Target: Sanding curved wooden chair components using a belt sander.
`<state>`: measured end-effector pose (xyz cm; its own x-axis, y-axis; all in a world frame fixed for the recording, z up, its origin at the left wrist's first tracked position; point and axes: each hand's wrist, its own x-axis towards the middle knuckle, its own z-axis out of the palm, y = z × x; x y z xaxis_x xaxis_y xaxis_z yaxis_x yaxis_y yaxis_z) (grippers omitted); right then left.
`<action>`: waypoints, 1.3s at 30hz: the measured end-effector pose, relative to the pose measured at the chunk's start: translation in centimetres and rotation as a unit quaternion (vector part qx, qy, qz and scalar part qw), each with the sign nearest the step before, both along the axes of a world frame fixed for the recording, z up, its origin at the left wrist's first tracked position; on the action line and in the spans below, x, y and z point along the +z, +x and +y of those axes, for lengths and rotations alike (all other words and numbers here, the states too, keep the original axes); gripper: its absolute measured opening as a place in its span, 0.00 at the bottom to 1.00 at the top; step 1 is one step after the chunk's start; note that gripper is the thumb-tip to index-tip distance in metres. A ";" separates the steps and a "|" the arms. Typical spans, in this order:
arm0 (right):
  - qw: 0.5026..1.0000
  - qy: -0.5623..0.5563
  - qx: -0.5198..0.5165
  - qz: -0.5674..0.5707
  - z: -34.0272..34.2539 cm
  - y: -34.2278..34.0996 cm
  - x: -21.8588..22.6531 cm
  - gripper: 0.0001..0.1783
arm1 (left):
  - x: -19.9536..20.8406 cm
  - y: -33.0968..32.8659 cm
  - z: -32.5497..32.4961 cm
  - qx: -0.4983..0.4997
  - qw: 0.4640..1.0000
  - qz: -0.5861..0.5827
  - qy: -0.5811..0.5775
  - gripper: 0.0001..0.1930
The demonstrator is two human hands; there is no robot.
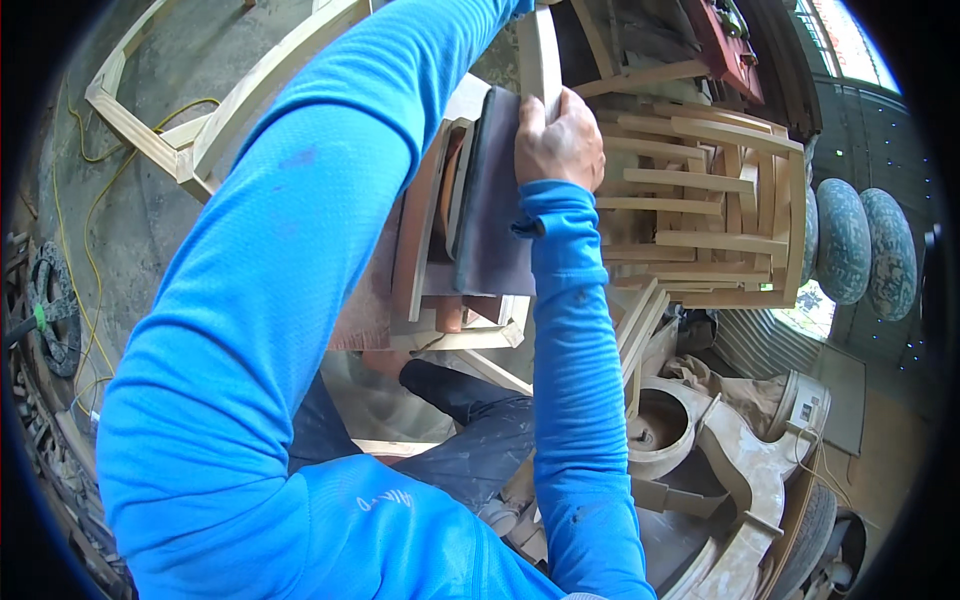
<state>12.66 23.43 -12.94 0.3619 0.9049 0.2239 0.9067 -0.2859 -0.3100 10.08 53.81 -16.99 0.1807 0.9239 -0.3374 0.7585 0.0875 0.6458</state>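
My right hand (pixel 562 145) is closed around the near end of a pale wooden strip (pixel 541 55), which runs up to the top edge of the view. My left arm (pixel 300 200) reaches across to the top in a blue sleeve; its hand lies beyond the edge and cannot be seen. Just left of my right hand stands a dark purplish-grey flat face (pixel 500 230) that looks like a sanding belt. Whether the strip touches it I cannot tell. Behind it are wooden boards (pixel 412 245) of the stand.
Stacked curved wooden pieces (pixel 715 185) lie close on my right. A large dusty cast machine (pixel 740 450) with a round opening stands at lower right. Wooden frames (pixel 185 140) sit on the floor at upper left, beside a yellow cord (pixel 95 205). Two grey rounded rolls (pixel 865 245) are at far right.
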 end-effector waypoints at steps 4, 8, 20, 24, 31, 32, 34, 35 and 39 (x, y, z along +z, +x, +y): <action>1.000 -0.011 0.012 0.015 -1.3 -1.4 0.3 0.21 | -2.8 0.7 0.1 0.008 0.999 0.033 0.017 0.39; 0.998 0.007 0.021 -0.066 -8.1 2.0 0.1 0.21 | -0.6 3.0 -9.7 -0.003 0.998 0.048 0.048 0.43; 0.995 -0.017 -0.013 0.099 -48.5 -2.9 2.1 0.21 | 3.2 -3.7 -22.7 -0.041 0.996 0.029 0.072 0.52; 0.972 -0.067 -0.106 0.201 -60.5 -5.4 4.0 0.22 | 5.2 -4.0 -27.7 -0.067 0.993 0.037 0.086 0.51; 0.975 -0.072 -0.165 0.127 -74.0 -6.5 10.4 0.25 | 11.1 -5.2 -40.6 -0.132 0.989 -0.007 0.065 0.54; 0.967 -0.070 -0.182 0.165 -75.3 -6.4 10.9 0.23 | 11.6 -5.7 -42.0 -0.123 0.990 -0.029 0.069 0.54; 0.958 -0.075 -0.222 0.166 -77.4 -6.8 12.6 0.20 | 13.7 -5.9 -45.3 -0.130 0.987 -0.069 0.071 0.54; 0.952 -0.069 -0.240 0.176 -78.1 -6.9 13.2 0.19 | 13.9 -5.8 -46.2 -0.131 0.985 -0.086 0.076 0.54; 0.950 -0.088 -0.247 0.170 -80.1 -7.1 16.2 0.19 | 15.1 -6.3 -48.0 -0.146 0.982 -0.099 0.068 0.55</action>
<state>5.54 -56.65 3.30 0.7763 0.6186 -0.1210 0.5050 -0.7253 -0.4679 3.79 5.79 -1.85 0.4936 0.8572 -0.1465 0.5975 -0.2119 0.7733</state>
